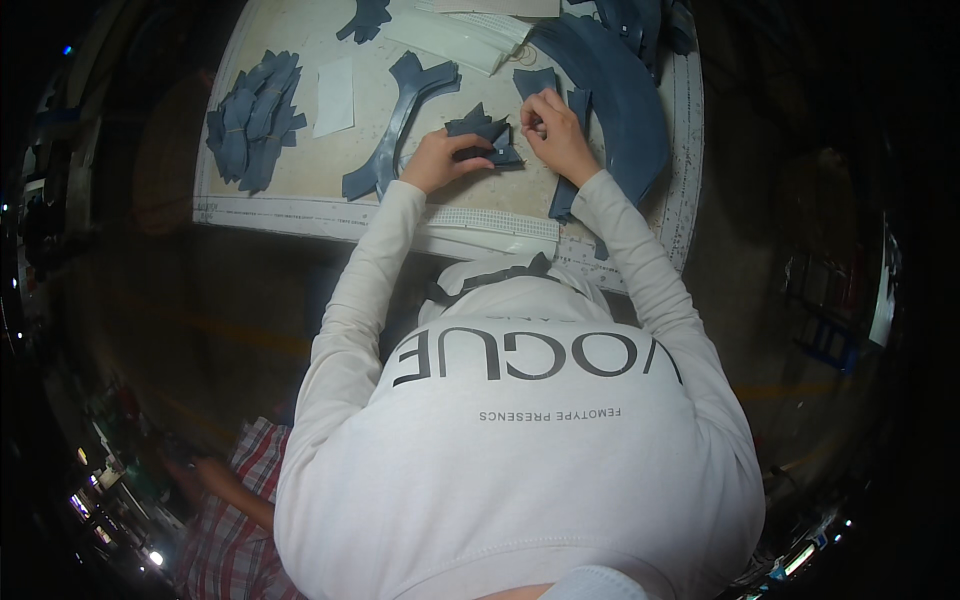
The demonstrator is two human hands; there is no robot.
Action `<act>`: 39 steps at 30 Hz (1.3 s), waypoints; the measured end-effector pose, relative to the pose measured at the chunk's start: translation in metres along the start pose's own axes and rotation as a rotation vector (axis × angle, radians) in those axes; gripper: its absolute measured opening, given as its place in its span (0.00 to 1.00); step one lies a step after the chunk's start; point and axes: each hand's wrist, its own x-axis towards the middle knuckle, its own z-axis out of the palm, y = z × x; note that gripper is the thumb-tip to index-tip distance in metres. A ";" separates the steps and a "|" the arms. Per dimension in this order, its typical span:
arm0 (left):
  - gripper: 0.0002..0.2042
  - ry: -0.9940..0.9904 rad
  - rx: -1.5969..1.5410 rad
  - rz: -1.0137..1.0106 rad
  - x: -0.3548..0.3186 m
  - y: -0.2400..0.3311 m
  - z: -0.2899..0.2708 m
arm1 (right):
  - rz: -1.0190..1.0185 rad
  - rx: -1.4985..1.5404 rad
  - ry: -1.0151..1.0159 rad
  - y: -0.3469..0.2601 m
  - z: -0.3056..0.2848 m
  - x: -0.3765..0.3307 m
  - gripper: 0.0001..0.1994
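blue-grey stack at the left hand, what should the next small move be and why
Perhaps bring the right hand over to even up the blue-grey stack: its pieces stick out at uneven angles, the left hand is against it, and the right hand is close by. I can't tell whether the right hand holds anything.

This looks like a production workshop: a broad bench carries cut blue-grey material sorted by shape, including a small jagged stack, a leaf-shaped pile and a curved stack; yellow lines mark the dim floor.
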 end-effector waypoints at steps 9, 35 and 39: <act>0.09 0.102 -0.129 -0.157 0.000 0.005 0.002 | -0.137 0.025 -0.291 -0.003 0.011 -0.005 0.13; 0.30 0.194 -0.419 -0.031 -0.005 0.011 -0.001 | 0.895 0.691 0.024 0.015 0.033 -0.011 0.14; 0.25 0.310 -0.255 0.019 0.003 0.005 0.001 | 0.523 0.368 -0.074 0.003 0.036 -0.017 0.14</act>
